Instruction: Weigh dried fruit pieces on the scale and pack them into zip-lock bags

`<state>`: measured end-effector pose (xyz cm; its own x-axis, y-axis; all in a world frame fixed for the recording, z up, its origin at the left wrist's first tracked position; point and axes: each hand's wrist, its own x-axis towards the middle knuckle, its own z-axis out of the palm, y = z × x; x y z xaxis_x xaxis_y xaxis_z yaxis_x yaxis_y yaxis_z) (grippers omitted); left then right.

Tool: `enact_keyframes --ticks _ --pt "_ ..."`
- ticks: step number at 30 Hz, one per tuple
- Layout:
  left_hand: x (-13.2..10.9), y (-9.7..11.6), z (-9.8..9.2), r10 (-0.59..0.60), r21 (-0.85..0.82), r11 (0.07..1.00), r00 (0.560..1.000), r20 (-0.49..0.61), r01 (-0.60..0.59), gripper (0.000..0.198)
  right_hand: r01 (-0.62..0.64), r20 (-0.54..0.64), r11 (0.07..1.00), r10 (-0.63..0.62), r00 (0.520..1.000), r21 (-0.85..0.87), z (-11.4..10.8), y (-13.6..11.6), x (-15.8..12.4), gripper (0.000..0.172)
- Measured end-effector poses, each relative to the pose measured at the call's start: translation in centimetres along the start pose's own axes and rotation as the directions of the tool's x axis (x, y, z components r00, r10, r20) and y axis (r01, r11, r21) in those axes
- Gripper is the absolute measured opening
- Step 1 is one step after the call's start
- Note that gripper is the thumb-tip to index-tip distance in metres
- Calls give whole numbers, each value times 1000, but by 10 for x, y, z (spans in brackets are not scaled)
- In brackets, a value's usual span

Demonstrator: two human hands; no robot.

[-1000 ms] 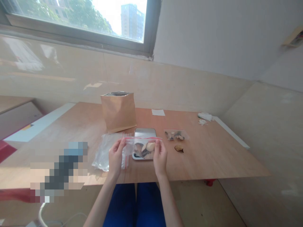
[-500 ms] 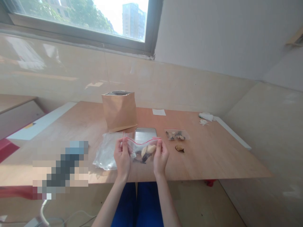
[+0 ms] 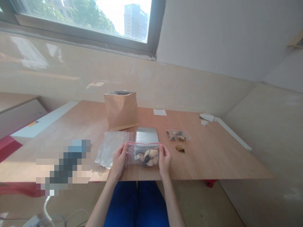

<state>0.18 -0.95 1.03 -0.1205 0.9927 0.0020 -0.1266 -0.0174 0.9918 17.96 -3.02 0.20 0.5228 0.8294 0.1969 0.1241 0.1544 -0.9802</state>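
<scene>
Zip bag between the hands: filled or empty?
Partly filled: pale and dark pieces show through the zip bag, nearer the right hand. Whether its top is sealed, I cannot tell.

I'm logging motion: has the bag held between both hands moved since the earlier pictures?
Yes. Against the scale, the bag sits lower in view, nearer the front edge of the table, leaving more silver top showing.
</scene>
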Motion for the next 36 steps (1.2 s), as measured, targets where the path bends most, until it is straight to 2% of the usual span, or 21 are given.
enact_keyframes --ticks 5,8,11,17,21,25,36 --pt "-2 1 1 58 120 991 998 -25 -55 44 72 29 994 -70 997 -80 -1 2 1 43" --pt "-3 0 1 131 225 968 989 -65 -113 41 84 19 993 -83 996 -83 0 4 2 41" --pt "-4 -3 2 165 261 955 984 -73 -141 38 92 7 992 -92 996 -82 0 5 1 40" --pt "-5 -3 2 176 247 957 982 -67 -154 36 78 10 995 -78 997 -66 0 7 1 39" --pt "-7 3 3 158 185 970 987 0 -155 39 43 13 999 -43 999 -1 -1 6 1 41" --pt "-8 6 4 128 109 985 991 41 -132 35 8 58 999 -11 998 51 0 4 0 34" --pt "-6 4 0 146 150 979 988 -59 -136 28 11 46 998 -14 999 64 -4 5 1 28"
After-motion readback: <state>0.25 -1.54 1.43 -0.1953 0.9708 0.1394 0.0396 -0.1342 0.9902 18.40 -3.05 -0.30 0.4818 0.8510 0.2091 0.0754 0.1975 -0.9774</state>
